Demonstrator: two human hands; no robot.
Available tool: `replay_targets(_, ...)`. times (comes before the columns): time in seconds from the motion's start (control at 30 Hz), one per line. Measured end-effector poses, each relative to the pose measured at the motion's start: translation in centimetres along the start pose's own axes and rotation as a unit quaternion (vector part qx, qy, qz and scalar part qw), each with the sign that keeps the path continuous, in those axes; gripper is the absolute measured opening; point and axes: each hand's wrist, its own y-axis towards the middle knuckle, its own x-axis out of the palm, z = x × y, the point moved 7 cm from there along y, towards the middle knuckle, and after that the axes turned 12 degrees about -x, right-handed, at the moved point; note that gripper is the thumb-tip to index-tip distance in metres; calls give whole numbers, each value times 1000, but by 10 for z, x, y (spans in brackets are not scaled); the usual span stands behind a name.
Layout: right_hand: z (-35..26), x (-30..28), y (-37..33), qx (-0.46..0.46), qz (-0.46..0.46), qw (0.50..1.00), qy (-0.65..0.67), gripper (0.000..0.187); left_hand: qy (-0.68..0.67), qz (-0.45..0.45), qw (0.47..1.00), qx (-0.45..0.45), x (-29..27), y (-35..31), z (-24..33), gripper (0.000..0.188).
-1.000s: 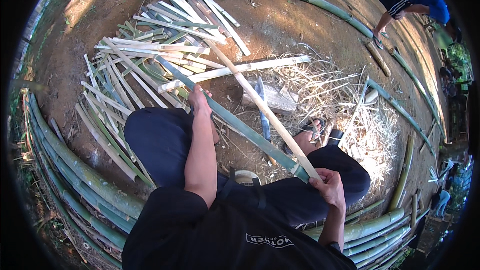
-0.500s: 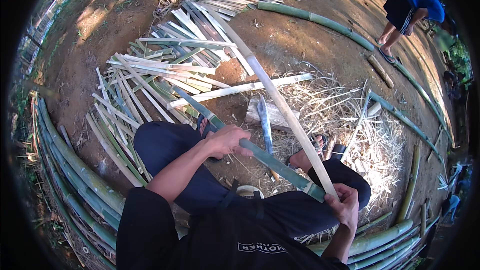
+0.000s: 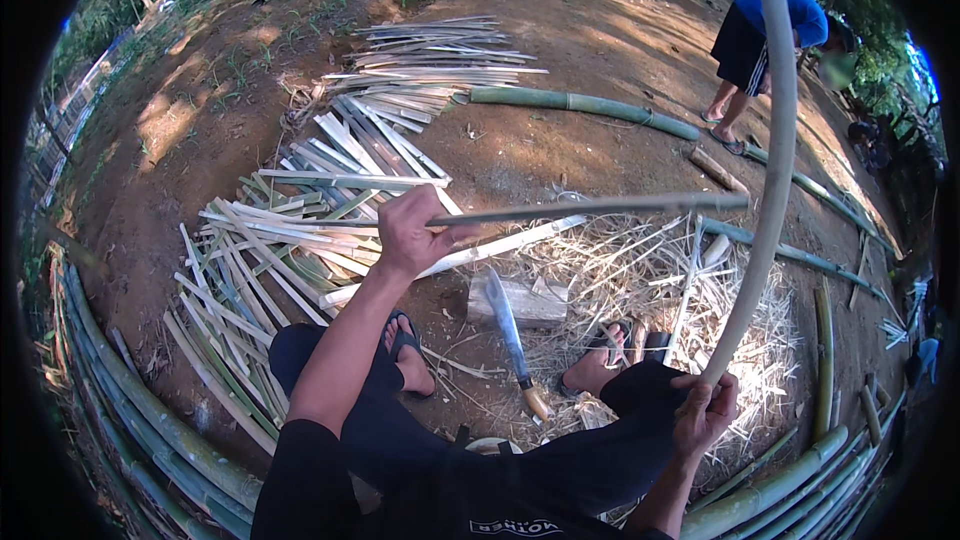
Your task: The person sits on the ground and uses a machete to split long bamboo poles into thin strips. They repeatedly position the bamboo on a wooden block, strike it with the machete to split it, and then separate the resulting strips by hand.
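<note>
The person sits with legs bent over bare earth, a length of split bamboo in each hand. The left hand is raised, its fingers closed around the green-grey strip, which runs out nearly level toward the right. The right hand, low by the right knee, pinches the lower end of the long pale strip, which rises past the top edge of the view. The level strip's far end appears just beside the long one (whether they touch, one cannot tell). Between the feet and beyond them, a knife lies with its blade over a wooden block, handle toward the person. Pale shavings spread to the right, and a heap of split strips lies to the left. Farther off, a co-worker in a blue top bends forward near a green pole.
</note>
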Motion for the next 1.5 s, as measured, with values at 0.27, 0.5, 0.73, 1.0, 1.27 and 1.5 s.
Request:
replay_targets(0.27, 18, 26, -29, -98, 61, 991, 68, 32, -194, 344, 873, -287, -123, 83, -64, 45)
replay_targets(0.5, 78, 35, -22, 37, -35, 999, 16, 19, -323, 402, 754, -407, -142, 7, -154, 41)
replay_targets(0.73, 132, 38, 10, 40, -142, 979, -143, 40, -504, 299, 673, -452, -99, -34, -209, 26)
replay_targets(1.0, 186, 95, 3, 118, -293, 938, -140, 48, -561, 334, 614, -443, -110, -45, -202, 24)
replay_targets(1.27, 235, 112, -15, 3, -282, 945, -168, 46, -568, 275, 614, -473, -112, -37, -189, 58)
replay_targets(1.5, 233, 115, -26, 32, -309, 935, -172, 55, -576, 277, 606, -473, -109, -40, -191, 67)
